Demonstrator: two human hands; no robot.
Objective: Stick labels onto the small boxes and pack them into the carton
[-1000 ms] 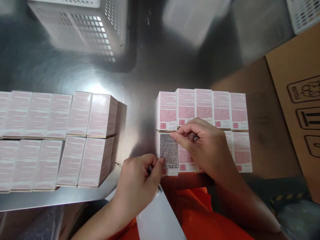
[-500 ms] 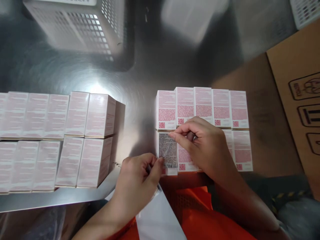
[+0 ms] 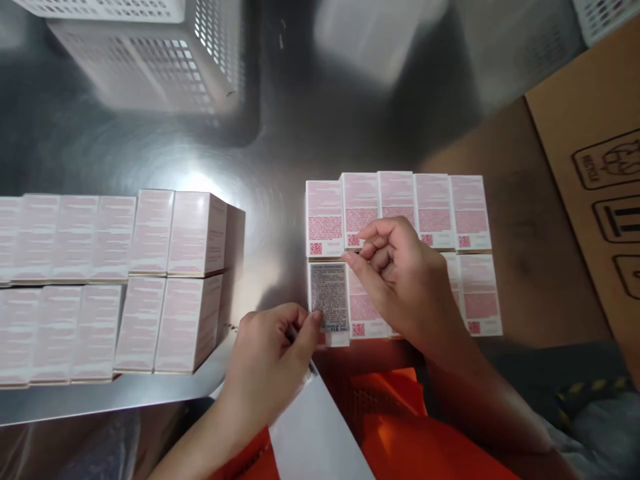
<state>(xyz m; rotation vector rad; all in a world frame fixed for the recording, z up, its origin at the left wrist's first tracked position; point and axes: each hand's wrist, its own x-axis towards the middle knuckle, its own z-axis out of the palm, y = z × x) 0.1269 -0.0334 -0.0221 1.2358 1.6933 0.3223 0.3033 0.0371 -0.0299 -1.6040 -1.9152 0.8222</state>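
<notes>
A clear label with dense black print (image 3: 329,297) lies over the front of a pink and white box (image 3: 342,339) at the left end of the near row. My left hand (image 3: 277,353) is closed, its thumb tip at the label's lower left edge. From under that hand a white label strip (image 3: 320,427), with dark print at its top end, hangs towards me. My right hand (image 3: 400,280) hovers over the neighbouring boxes, thumb and forefinger apart at the label's upper right corner, with nothing between them. It partly hides the middle boxes of both rows.
Left on the metal table (image 3: 280,153) stand two rows of similar pink boxes (image 3: 183,320). A white perforated basket (image 3: 110,10) is at the upper left. At right lies a brown cardboard carton (image 3: 565,127); another white basket (image 3: 607,23) shows at the top right corner.
The fingers of my right hand have let go of the label's upper edge and spread apart. My left hand stays at the lower left edge. The view has shifted slightly.
</notes>
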